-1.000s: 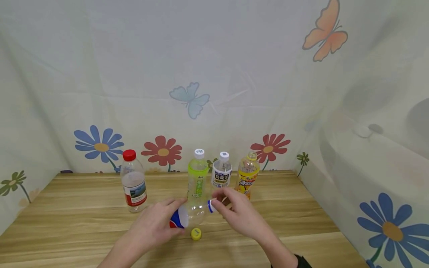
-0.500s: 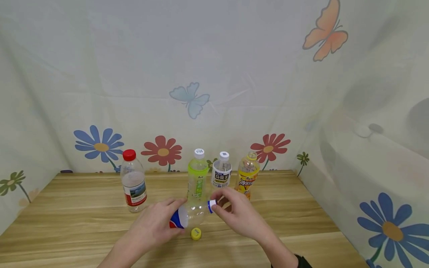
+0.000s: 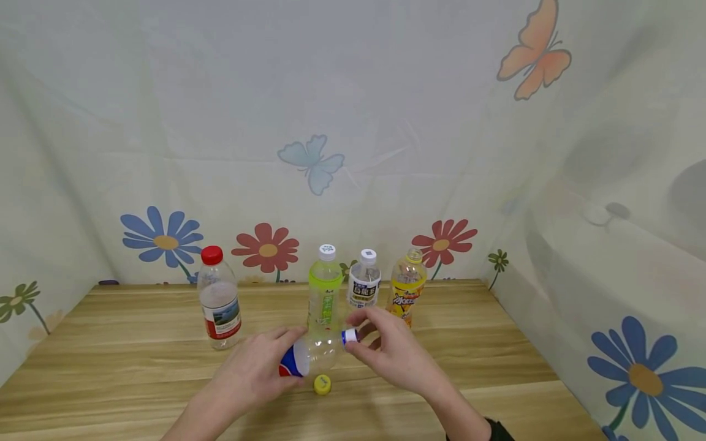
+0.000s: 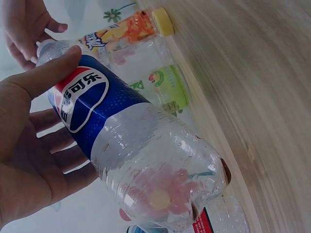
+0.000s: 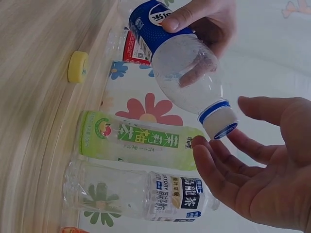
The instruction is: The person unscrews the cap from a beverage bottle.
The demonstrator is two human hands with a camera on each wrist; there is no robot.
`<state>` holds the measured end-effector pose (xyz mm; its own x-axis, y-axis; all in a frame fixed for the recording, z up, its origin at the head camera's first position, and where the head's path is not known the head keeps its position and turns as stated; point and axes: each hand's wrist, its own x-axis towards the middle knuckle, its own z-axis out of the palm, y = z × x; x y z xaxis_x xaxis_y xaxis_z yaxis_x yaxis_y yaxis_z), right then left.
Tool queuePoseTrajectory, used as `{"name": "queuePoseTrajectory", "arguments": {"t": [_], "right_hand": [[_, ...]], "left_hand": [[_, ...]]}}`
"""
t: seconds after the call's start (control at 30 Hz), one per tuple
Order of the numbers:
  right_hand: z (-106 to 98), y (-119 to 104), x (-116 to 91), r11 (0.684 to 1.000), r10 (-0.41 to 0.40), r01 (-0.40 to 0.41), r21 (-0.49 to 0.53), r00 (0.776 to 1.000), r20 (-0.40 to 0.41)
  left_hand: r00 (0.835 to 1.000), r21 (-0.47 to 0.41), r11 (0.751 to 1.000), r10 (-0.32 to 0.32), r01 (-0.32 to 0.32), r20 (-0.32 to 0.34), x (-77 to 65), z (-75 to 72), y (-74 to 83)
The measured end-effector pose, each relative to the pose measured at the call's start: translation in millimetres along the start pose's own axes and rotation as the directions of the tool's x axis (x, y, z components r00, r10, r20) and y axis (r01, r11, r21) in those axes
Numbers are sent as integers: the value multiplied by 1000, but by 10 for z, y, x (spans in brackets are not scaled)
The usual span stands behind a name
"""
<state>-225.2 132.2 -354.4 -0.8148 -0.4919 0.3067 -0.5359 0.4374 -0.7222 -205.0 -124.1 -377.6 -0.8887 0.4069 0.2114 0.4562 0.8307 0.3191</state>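
My left hand [image 3: 259, 364] grips an empty clear Pepsi bottle [image 4: 146, 160] around its blue label, thumb on one side and fingers on the other. The bottle lies tilted on its side above the table, its neck toward the right. A white cap [image 5: 219, 119] with a blue ring sits on the neck. Around that cap my right hand [image 3: 394, 355] is spread, thumb and fingers loosely bent; in the right wrist view they stand apart from it. Below the bottle, a yellow cap [image 3: 322, 384] lies on the wooden table [image 3: 138, 392].
A red-capped bottle [image 3: 219, 300] stands at the left. Behind my hands stand a green-labelled bottle [image 3: 325, 288], an oolong tea bottle [image 3: 364, 285] and a yellow-labelled bottle without a cap [image 3: 408, 288]. A flowered cloth [image 3: 353, 122] hangs behind the table.
More of the white cap shows between my right thumb and fingers, which have shifted around it. My left hand and the Pepsi bottle stay nearly still.
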Motion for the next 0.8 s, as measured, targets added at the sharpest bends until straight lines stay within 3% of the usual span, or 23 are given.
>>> {"name": "queuePoseTrajectory", "arguments": {"t": [0.23,0.5,0.8], "right_hand": [[3,5,2,998,36,-36,-45,999,-14],[11,-5,2,994,101,-102,33,994,48],[16,19,3,997,78,-79,21,996,35]], "left_hand": [[1000,-14,1000,-8,8,12,0,-7,10],[999,-22,999,-26,27,21,1,-17,19],[999,-20,999,-31,31,12,5,-14,1]]}}
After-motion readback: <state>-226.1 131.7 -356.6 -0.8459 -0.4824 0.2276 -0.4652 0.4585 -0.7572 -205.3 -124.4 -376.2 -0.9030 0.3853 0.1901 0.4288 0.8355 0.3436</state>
